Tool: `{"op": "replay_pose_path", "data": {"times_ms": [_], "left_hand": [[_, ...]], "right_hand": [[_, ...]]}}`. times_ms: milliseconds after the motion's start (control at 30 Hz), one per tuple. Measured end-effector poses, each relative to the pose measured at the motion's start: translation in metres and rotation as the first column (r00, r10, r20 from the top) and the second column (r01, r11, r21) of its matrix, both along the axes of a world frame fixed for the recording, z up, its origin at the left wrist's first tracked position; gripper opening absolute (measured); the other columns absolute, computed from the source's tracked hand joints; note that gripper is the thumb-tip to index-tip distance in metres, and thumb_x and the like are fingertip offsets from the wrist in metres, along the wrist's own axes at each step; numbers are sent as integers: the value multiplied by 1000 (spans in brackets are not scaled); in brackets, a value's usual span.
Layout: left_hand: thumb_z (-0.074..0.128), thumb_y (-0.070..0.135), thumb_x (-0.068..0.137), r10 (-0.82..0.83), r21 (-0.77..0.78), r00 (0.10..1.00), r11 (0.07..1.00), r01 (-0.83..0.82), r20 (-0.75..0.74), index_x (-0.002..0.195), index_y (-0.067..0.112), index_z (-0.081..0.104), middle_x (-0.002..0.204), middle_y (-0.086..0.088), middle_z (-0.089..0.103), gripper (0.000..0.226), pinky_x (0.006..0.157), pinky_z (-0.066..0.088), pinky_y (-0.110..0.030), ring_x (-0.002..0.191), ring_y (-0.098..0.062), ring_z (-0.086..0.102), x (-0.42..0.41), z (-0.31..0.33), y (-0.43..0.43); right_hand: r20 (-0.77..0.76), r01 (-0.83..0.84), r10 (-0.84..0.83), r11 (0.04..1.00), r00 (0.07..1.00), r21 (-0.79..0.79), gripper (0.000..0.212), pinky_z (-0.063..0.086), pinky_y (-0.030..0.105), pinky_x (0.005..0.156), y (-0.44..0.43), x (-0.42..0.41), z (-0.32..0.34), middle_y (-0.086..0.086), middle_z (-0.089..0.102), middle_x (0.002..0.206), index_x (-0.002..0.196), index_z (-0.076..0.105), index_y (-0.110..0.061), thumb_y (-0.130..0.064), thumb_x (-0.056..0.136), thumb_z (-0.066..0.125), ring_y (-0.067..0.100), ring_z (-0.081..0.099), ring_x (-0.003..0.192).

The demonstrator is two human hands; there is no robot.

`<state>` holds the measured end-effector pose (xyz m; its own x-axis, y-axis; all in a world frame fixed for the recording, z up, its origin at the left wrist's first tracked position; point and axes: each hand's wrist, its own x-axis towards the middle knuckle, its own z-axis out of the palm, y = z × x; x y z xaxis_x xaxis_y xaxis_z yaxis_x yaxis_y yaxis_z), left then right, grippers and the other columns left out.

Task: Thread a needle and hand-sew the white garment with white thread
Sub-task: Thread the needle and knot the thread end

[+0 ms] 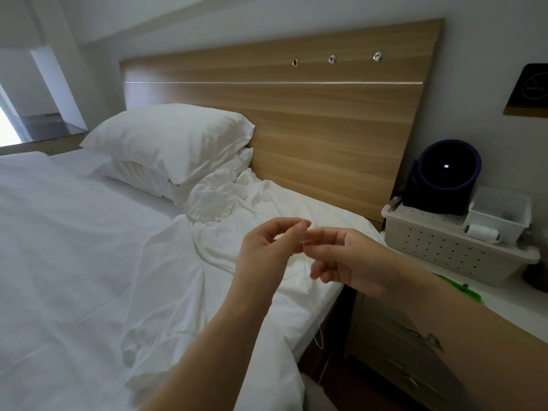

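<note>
Both hands are held up over the bed [89,262], close together with their fingertips almost touching. The left hand [267,247] is seen with thumb and forefinger pinched narrowly at the upper end of a pale thread [304,247]. The right hand [350,256] is pinched on the same thread just below and beside it, its other fingers loosely curled underneath. The thread is only faintly visible against the white bedding. It can be followed down from the fingertips, is lost for a stretch, and is picked up again as a thin loop hanging past the edge of the mattress. A needle cannot be made out between the fingers, so which hand might hold it cannot be told. A crumpled white garment [225,197] with a cord lies on the sheet at the foot of two stacked pillows [169,137], well apart from the hands; its shape is hard to read among the folds. To the right, a white perforated basket [439,247] stands on a nightstand [400,336], and a spool of white thread [482,232] lies on its top beside a small white tray [501,215]. A dark round device [447,173] stands behind it. Something green [462,289] is mostly hidden by the right forearm.
</note>
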<state>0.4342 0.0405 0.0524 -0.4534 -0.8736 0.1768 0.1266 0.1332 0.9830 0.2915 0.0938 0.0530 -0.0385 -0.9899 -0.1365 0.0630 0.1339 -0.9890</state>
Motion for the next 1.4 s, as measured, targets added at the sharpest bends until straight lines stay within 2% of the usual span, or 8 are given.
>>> {"op": "replay_pose_path", "data": {"times_ms": [200,367,467,567,700,800,933,1400], "left_hand": [[66,23,89,21,10,1000,1000,-21,-9,92,19,74,77,18,72,9,60,42,-2,73,12,62,-1,-2,-2],[66,29,88,-4,65,1000,998,3,19,90,28,76,84,14,69,10,64,43,-10,76,2,56,3,-6,-5],[69,33,85,-5,12,994,1000,3,110,95,36,75,89,-2,57,12,55,43,-7,79,-14,48,8,-9,-8],[70,29,86,167,-269,956,958,-100,240,101,39,70,94,10,55,18,59,38,-5,59,5,45,13,-16,-16],[72,33,83,396,-599,871,785,-158,289,103,37,71,107,16,51,20,81,43,-15,98,3,51,17,-23,-24],[77,30,79,496,-761,833,631,-153,243,100,31,74,106,15,52,21,83,48,-36,89,-9,51,17,-23,-25],[76,35,77,575,-877,790,469,-104,214,97,30,75,109,6,60,20,78,43,-34,85,-9,43,18,-22,-26],[75,33,78,604,-907,752,421,-19,264,85,31,76,106,6,64,8,75,39,-33,89,-22,59,17,-21,-27]], "right_hand": [[216,-29,29,1000,976,-4,34,53,19,57,-3,3,11,10,69,86,107,64,-6,-20,76,64,11,61,61],[199,88,-83,996,977,-16,10,47,18,51,-4,5,13,3,53,60,82,66,-8,-16,76,66,9,50,51],[26,181,-179,979,984,-90,7,43,20,53,-4,3,14,0,51,55,84,68,-6,-12,84,66,8,45,49],[-309,231,-295,946,904,-226,8,42,18,55,-1,2,17,-7,56,53,84,69,-11,-18,85,68,3,48,49],[-580,173,-380,908,721,-381,6,46,17,57,-1,5,19,0,67,67,80,70,-23,-25,85,69,7,54,55],[-645,125,-401,894,651,-430,7,42,10,52,-2,6,16,-1,63,63,78,69,-24,-25,85,69,2,50,52],[-696,87,-420,883,583,-461,5,41,6,54,-2,7,13,-6,59,59,82,69,-19,-22,86,69,0,53,56],[-772,-12,-428,871,470,-491,5,41,5,60,-1,12,14,-20,50,57,87,71,-16,-20,87,68,-9,54,63]]}}
